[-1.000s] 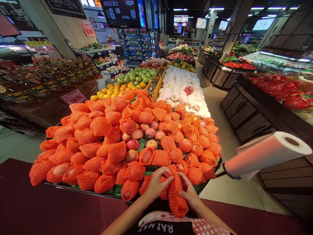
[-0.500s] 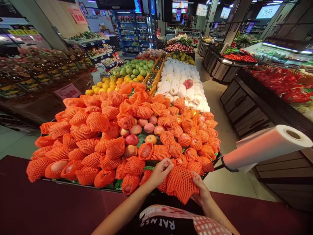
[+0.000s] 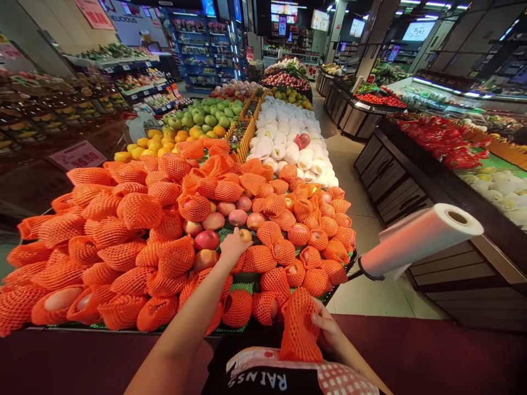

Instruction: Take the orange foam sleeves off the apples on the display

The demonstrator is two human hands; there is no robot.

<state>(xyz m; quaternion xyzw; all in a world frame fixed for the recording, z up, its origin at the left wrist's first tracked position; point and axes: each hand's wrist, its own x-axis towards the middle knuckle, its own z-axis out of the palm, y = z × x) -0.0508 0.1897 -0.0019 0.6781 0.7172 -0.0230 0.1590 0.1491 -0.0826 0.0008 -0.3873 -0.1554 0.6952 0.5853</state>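
Head camera looks down at a big desk (image 3: 341, 280) full of apples in a shop. Most apples sit inside orange nets (image 3: 135, 211). In the middle of the pile, some bare apples (image 3: 214, 220) lie close together with no nets on.

The left hand (image 3: 233, 247) is stretched far out over the pile. Its fingers lie on a small yellow-red apple (image 3: 246, 235) at the near edge of the bare ones. I cannot tell if the hand grips it or only touches it. A red apple (image 3: 207, 240) lies just to the left of that hand.

The right hand (image 3: 329, 329) is near the body, at the near edge of the desk. It is closed on an empty orange net (image 3: 298, 323), which hangs down limp.

To the right, a white roll of bags (image 3: 415, 238) sticks out beside the desk. Farther away lie white wrapped fruit (image 3: 288, 148), green apples (image 3: 206, 115) and yellow fruit (image 3: 152, 145). A pink price sign (image 3: 78, 155) stands on the far left.
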